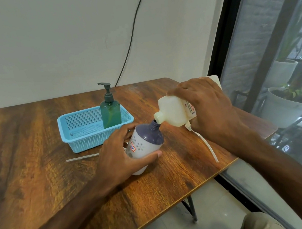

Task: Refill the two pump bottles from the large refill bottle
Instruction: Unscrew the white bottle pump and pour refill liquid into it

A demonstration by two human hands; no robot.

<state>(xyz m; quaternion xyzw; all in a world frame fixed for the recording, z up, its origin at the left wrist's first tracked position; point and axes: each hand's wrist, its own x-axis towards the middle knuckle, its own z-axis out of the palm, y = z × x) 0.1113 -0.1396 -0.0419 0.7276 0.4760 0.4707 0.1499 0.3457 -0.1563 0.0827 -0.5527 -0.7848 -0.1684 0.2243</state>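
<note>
One mid-fill: my left hand (117,159) grips the tilted pump bottle (146,140), right hand (204,106) grips the refill bottle (171,111), mouths meeting; I'd tip slowly next

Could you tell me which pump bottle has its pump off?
The white-and-purple bottle in the left hand; its neck is bare, whereas the green bottle wears its pump.

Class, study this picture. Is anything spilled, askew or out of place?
No spill shows. The purple-topped bottle leans in the left hand instead of standing, and a clear tube lies loose on the table in front of the blue basket.
</note>
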